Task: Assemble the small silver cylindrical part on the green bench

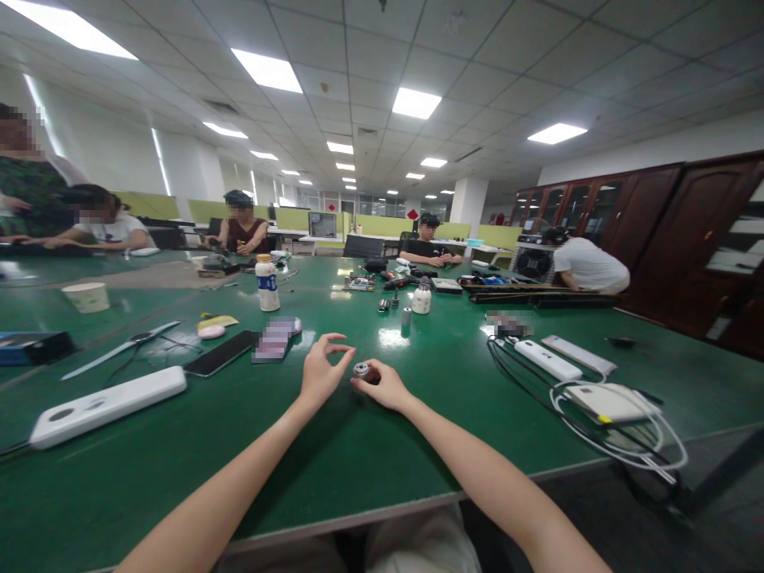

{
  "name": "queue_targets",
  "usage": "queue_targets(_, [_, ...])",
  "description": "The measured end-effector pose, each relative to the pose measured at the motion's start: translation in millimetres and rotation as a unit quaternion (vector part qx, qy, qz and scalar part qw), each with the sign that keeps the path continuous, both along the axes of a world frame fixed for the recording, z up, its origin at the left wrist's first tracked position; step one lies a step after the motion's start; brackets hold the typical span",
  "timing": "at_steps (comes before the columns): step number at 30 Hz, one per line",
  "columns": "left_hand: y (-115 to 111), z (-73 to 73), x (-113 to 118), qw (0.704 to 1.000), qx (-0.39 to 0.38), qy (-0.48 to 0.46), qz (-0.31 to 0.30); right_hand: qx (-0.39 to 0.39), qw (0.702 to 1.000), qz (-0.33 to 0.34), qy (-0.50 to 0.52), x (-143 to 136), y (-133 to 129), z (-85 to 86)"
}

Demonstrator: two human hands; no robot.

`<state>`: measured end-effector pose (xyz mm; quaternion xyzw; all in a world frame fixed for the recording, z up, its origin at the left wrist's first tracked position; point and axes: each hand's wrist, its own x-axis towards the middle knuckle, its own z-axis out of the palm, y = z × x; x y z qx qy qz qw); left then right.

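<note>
A small round metal part (360, 370) stands on the green table (310, 469) in front of me. My right hand (383, 383) has its thumb and fingers closed round the part's right side. Just left of it, my left hand (325, 368) is raised, thumb and index fingertips close together, the other fingers curved apart. Whether anything tiny sits between those fingertips cannot be made out. Beyond my hands stand a small metal cylinder (407, 321), a white jar (421, 298) and small dark parts (383, 305).
White power strips (113, 406) (547, 360) lie at left and right, the right one beside coiled cables. A black phone (222, 353), a bottle (267, 285) and a paper cup (87, 297) are on the left. Tools (403, 282) lie farther back. Several people are around the table.
</note>
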<state>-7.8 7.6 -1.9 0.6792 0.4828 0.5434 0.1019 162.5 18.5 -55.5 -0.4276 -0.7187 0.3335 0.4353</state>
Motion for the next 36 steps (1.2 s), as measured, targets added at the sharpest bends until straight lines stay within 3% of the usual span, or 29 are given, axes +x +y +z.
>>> queue_targets(5, [14, -17.6, -23, 0.990, -0.098, 0.096, 0.028, 0.001, 1.000, 0.003, -0.003, 1, 0, -0.1])
queue_targets(11, [22, -37.8, -30, 0.985, -0.103, 0.133, 0.024, 0.005, 1.000, 0.003, 0.001, 0, 0, 0.1])
queue_targets(17, [15, -24.1, -22, 0.994, -0.070, 0.088, 0.013, 0.005, 1.000, 0.004, 0.010, 0, 0, 0.3])
queue_targets(23, [-4, -5.1, -1, 0.999, 0.005, 0.018, -0.042, 0.002, 1.000, 0.004, 0.005, -1, 0, 0.9])
queue_targets(36, [-8, -3.6, 9, 0.991, -0.037, 0.046, -0.117, 0.003, 1.000, 0.003, -0.006, 0, 0, 0.2])
